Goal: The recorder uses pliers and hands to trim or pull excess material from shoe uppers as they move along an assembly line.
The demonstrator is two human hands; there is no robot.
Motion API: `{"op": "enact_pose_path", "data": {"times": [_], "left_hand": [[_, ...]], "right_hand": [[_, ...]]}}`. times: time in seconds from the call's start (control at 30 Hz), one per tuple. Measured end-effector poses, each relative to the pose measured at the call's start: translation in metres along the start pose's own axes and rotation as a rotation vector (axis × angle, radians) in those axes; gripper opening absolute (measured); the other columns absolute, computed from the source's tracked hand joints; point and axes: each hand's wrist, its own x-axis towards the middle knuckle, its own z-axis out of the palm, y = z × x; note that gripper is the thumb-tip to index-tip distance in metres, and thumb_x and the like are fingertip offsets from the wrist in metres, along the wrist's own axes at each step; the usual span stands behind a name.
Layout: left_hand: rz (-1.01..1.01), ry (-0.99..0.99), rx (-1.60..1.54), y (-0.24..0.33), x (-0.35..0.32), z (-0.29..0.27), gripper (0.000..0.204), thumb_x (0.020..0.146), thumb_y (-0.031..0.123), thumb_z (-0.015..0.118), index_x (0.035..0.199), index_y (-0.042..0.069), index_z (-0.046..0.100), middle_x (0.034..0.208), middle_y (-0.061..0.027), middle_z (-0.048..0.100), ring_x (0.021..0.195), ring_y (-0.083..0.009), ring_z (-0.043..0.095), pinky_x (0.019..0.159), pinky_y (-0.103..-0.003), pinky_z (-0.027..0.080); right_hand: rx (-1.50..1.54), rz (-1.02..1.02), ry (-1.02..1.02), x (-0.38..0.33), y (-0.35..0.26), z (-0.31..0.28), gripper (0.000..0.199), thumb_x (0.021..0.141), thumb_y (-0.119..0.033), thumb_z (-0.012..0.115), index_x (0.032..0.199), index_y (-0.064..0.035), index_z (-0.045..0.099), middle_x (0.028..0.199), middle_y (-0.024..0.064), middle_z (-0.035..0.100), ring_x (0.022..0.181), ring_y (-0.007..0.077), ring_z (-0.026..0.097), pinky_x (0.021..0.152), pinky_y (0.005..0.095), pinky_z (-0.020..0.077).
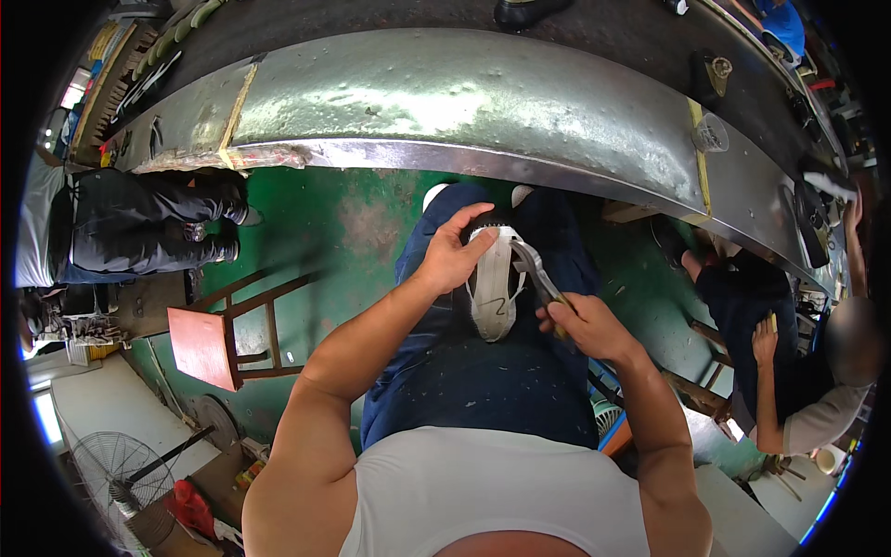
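We steady the white-soled shoe upper on its last (492, 283) with our curled left hand (452, 255), while our right hand (585, 325) grips metal lasting pincers (536, 275); pulling looks underway, so a firm tug seems due.

The person wears a white sleeveless top (492, 492) and dark blue paint-flecked trousers (483, 381), arms bare.

A shoe (492, 283) lies on the person's lap, on dark blue trousers, with its bottom turned up. The bottom is pale and whitish, with dark pen marks on it. The rest of the shoe is dark. Its far end points away from the person. Metal pliers (538, 278) have a grey shiny head that touches the shoe's right edge near the far end.
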Motion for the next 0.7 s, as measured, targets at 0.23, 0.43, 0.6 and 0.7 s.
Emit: {"op": "enact_pose_path", "data": {"times": [0.23, 0.43, 0.6, 0.7], "left_hand": [[0.422, -0.416, 0.25, 0.035, -0.067, 0.01, 0.08, 0.087, 0.004, 0.067, 0.152, -0.001, 0.02, 0.152, -0.0228, 0.038, 0.141, -0.0285, 0.039, 0.116, -0.039, 0.029], [0.34, -0.154, 0.647, 0.015, -0.057, 0.024, 0.08, 0.088, 0.019, 0.073, 0.153, 0.002, 0.03, 0.152, -0.0243, 0.036, 0.14, -0.0347, 0.04, 0.115, -0.042, 0.032], [-0.161, -0.109, 0.396, -0.041, -0.043, 0.01, 0.052, 0.094, 0.01, 0.058, 0.144, 0.003, 0.046, 0.128, -0.0157, 0.06, 0.118, -0.0207, 0.057, 0.104, -0.031, 0.042], [-0.245, -0.19, 0.306, -0.034, -0.039, 0.006, 0.045, 0.093, 0.003, 0.051, 0.139, 0.0, 0.05, 0.12, -0.0099, 0.065, 0.113, -0.0139, 0.057, 0.103, -0.028, 0.042]], "right_hand": [[0.112, -0.406, 0.362, -0.012, 0.018, 0.026, 0.046, 0.095, -0.035, 0.064, 0.122, 0.0019, 0.056, 0.099, 0.0097, 0.068, 0.087, 0.0191, 0.064, 0.081, 0.0312, 0.0503], [0.035, -0.377, 0.426, 0.024, 0.035, 0.042, 0.073, 0.083, -0.044, 0.075, 0.129, 0.0056, 0.046, 0.106, 0.0162, 0.068, 0.101, 0.0283, 0.067, 0.091, 0.0367, 0.0505], [0.23, 0.124, 0.406, 0.067, 0.049, 0.042, 0.061, 0.078, -0.038, 0.078, 0.113, 0.0067, 0.055, 0.104, 0.0243, 0.068, 0.102, 0.0342, 0.067, 0.086, 0.041, 0.0518], [0.056, 0.019, 0.486, 0.076, 0.066, 0.041, 0.052, 0.077, -0.029, 0.072, 0.111, 0.0067, 0.056, 0.1, 0.0239, 0.067, 0.095, 0.0345, 0.068, 0.084, 0.041, 0.052]]}}
